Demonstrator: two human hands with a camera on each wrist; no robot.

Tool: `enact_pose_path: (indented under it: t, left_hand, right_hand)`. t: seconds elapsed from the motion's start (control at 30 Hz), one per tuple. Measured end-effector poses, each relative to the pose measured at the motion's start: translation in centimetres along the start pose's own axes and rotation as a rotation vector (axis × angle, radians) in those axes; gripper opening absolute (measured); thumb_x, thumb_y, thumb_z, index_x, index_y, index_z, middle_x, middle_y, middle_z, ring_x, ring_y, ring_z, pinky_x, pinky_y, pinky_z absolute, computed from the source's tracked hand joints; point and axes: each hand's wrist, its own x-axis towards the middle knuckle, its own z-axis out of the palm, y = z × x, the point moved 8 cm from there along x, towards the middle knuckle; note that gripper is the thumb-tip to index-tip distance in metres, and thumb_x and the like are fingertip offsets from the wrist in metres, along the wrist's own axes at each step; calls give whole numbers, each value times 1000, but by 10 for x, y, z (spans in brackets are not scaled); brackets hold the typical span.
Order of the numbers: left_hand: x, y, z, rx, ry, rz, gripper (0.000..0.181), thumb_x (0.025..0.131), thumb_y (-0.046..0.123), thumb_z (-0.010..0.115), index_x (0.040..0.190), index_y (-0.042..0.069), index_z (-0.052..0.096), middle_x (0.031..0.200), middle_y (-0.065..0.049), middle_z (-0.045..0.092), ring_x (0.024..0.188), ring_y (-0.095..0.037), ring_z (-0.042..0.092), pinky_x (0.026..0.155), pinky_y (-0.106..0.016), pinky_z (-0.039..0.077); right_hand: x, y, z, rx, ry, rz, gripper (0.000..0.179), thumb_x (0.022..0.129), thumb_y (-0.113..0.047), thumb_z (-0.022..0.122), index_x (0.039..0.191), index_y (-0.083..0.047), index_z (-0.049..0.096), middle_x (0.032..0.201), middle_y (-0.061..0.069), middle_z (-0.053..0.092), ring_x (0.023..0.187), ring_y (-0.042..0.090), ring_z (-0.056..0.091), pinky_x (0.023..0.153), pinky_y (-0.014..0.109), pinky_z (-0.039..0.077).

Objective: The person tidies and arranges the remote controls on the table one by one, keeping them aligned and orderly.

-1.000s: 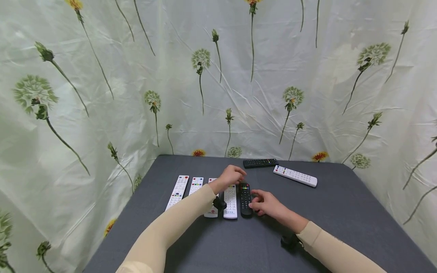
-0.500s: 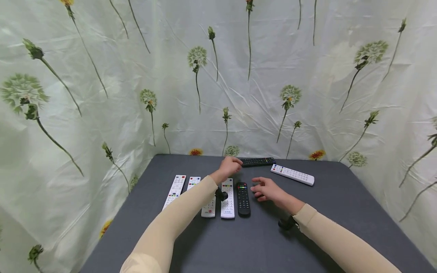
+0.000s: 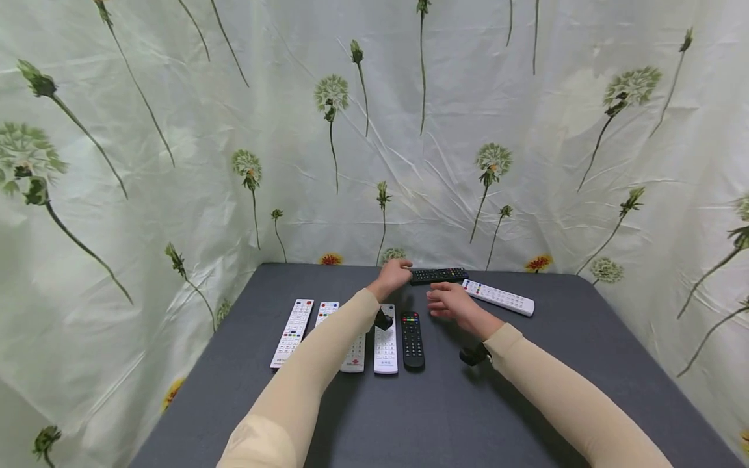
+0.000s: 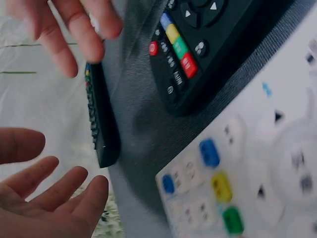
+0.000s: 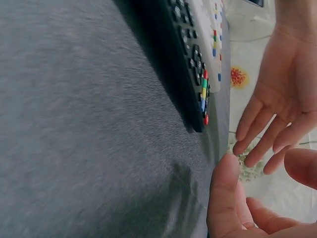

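My left hand (image 3: 395,275) is at the left end of a black remote control (image 3: 439,276) lying crosswise by the table's back edge. In the left wrist view its fingers (image 4: 74,191) are spread beside that remote (image 4: 101,116), gripping nothing. My right hand (image 3: 458,305) hovers in front of the same remote, fingers loosely bent and holding nothing. Just right of it lies a slanted white remote (image 3: 500,299). A second black remote (image 3: 412,341) lies lengthwise nearer me, below and between the hands.
Left of the nearer black remote, several white remotes stand in a row, among them one beside it (image 3: 385,351) and one at the far left (image 3: 292,335); my left forearm partly covers them. A flowered curtain (image 3: 374,130) hangs behind the dark table (image 3: 374,422).
Both hands have moved forward, the right one leaving the side of the nearer black remote. My left hand has reached the back remote's end. The head view has shifted slightly.
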Motion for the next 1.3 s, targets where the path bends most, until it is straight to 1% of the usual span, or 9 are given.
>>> enact_pose_path:
  t: [0.07,0.2,0.33,0.47,0.7,0.87,1.0,1.17,1.3]
  left_hand:
    - [1,0,6,2,-20,4,54,91,7,57,145,4,54,142,-18,56,125,-33,55,89,-40,49]
    - [1,0,17,-6,-62,-8,57,96,11,55,152,5,44,151,-17,47,136,-34,45,104,-47,43]
    - [1,2,27,-2,-89,-20,60,98,15,54,155,5,38,157,-12,40,144,-31,35,112,-46,34]
    - [2,1,33,-17,-115,-24,61,100,17,52,157,7,34,161,-10,34,147,-29,29,115,-45,30]
    - [2,-4,32,-24,-146,-53,62,100,16,49,159,10,30,162,-9,32,148,-30,28,115,-48,30]
    - [4,-2,28,95,-108,-27,59,98,14,49,155,4,38,156,-14,41,142,-32,38,108,-46,38]
    - [4,2,27,179,-81,-2,55,95,7,46,149,-1,45,150,-15,49,136,-32,45,103,-44,43]
    - [1,7,30,204,-83,-2,44,93,3,49,135,-4,61,139,-16,59,126,-33,55,96,-42,48]
    - [0,8,31,259,-57,-5,34,93,4,52,119,1,74,129,-12,66,116,-31,61,90,-38,50]
  right_hand:
    - [5,-2,1,30,7,3,59,103,-14,53,154,6,30,144,32,47,124,43,56,90,39,55]
    - [12,-1,4,105,25,24,65,102,-13,54,156,7,23,145,34,44,123,44,57,91,41,54]
    - [16,6,5,172,61,52,71,102,-11,53,158,6,13,148,34,39,123,43,57,89,39,56]
    - [17,12,2,226,95,63,78,101,-9,52,158,5,1,149,32,38,126,41,55,86,36,56]
    - [21,15,3,251,94,75,85,101,-11,54,159,2,-7,154,28,33,123,36,56,89,36,55]
    - [28,16,1,223,121,81,85,101,-10,54,159,1,-7,153,28,34,112,31,62,87,34,56]
    - [32,14,-1,231,143,67,84,101,-9,53,158,3,-7,147,30,39,110,31,63,87,33,56]
    - [32,17,-3,297,193,48,80,99,-4,52,157,7,-2,140,30,46,103,28,66,88,32,55]
    - [27,22,-6,317,264,21,80,97,1,52,157,7,-1,137,32,49,91,23,71,87,32,55]
